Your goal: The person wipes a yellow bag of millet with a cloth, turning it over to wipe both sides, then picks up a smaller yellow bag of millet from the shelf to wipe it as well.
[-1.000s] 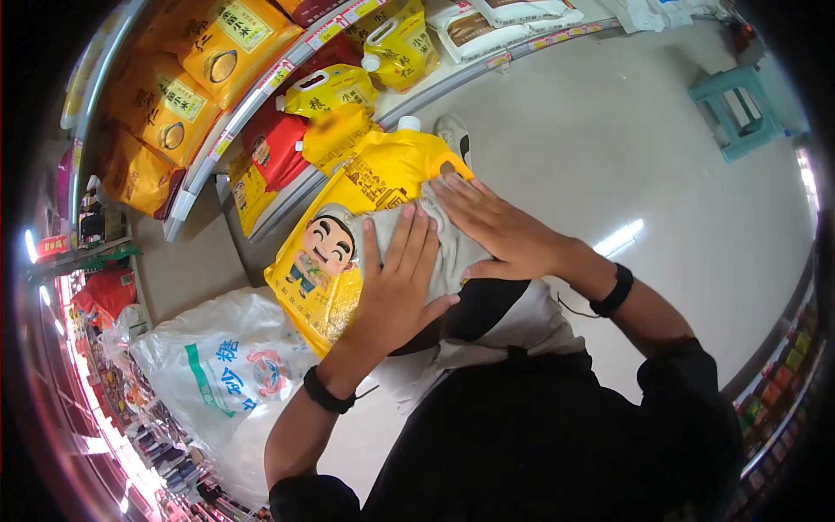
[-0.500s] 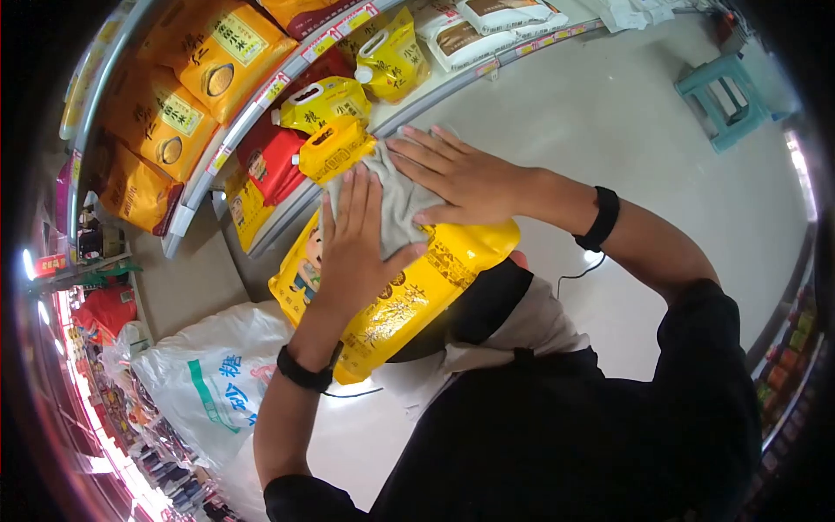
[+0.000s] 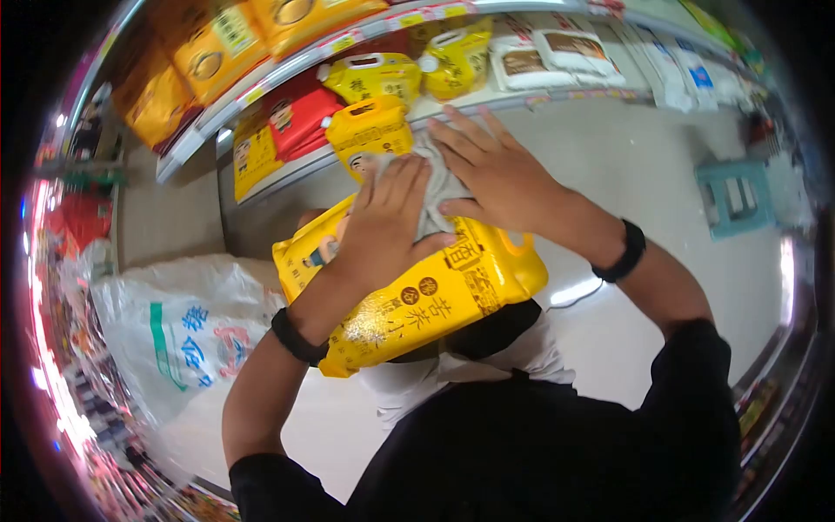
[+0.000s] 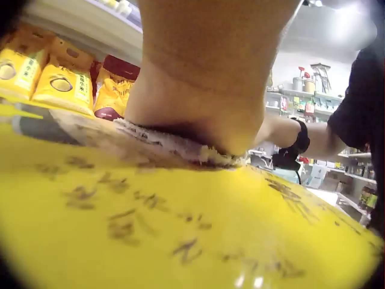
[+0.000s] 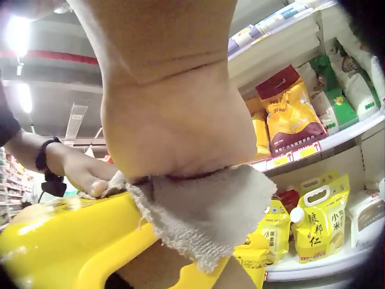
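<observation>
While left hand (image 3: 383, 222) and right hand (image 3: 520, 181) press grey cloth (image 3: 432, 213), fingers straight, gripping nothing, the yellow bag (image 3: 417, 304) lies beneath them; likely heavy and slick: lift by the handle (image 5: 114, 257) behind the right fingers.

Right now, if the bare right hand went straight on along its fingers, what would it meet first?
The right hand would probably meet the grey front edge of the lower shelf, though depth is unclear and it might pass above.

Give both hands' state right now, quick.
Left hand: open, fingers extended, resting on the grey cloth over the yellow bag.
Right hand: open, fingers extended, on the same cloth.
</observation>
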`<state>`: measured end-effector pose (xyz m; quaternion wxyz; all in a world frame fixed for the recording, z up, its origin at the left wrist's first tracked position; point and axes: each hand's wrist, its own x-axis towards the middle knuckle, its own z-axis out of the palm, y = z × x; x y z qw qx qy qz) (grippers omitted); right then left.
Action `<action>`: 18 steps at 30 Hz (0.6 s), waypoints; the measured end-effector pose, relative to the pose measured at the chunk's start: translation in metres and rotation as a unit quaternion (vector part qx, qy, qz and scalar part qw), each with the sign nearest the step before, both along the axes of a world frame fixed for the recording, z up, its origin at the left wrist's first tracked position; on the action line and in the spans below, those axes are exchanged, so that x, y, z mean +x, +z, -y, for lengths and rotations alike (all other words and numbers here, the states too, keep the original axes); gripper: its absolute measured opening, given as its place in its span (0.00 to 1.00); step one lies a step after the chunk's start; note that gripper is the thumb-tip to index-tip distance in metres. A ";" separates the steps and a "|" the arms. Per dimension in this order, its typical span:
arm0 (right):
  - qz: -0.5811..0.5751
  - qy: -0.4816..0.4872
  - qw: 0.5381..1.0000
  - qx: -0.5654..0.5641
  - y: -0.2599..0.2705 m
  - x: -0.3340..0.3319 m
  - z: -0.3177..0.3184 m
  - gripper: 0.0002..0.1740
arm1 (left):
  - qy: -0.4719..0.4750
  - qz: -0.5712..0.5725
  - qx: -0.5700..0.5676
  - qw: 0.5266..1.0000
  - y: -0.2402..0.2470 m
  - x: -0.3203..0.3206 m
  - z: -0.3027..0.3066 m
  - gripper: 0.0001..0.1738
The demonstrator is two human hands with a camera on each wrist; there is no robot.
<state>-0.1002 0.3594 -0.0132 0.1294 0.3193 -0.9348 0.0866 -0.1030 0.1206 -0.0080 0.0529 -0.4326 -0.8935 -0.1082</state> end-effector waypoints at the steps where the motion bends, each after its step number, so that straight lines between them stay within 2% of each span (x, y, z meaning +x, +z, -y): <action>1: -0.004 0.022 1.000 0.006 0.014 0.003 0.005 0.44 | -0.012 -0.002 0.007 1.000 0.001 0.002 0.002 0.52; 3: 0.017 -0.020 0.999 0.034 0.036 0.010 0.015 0.38 | 0.020 -0.016 0.002 1.000 0.001 0.007 0.006 0.51; 4: 0.021 -0.001 0.999 0.036 0.031 0.012 0.017 0.38 | 0.014 -0.019 0.009 1.000 -0.001 0.009 0.009 0.50; 6: 0.125 -0.031 0.990 -0.056 0.022 0.010 0.016 0.33 | 0.005 -0.019 0.038 0.999 -0.003 0.009 0.014 0.47; 10: 0.134 -0.013 0.989 -0.061 0.026 0.005 0.018 0.35 | 0.008 0.000 0.057 0.998 0.000 0.005 0.034 0.47; 13: 0.189 -0.015 0.980 -0.068 0.031 0.000 0.022 0.36 | -0.005 0.048 0.024 0.999 0.006 0.003 0.055 0.50; 16: 0.187 0.038 0.979 -0.067 0.030 -0.010 0.036 0.38 | 0.017 0.060 0.002 0.998 0.008 0.009 0.077 0.50; 18: 0.247 0.097 0.963 -0.051 0.030 -0.020 0.057 0.41 | 0.030 0.071 -0.015 0.997 0.010 0.013 0.091 0.49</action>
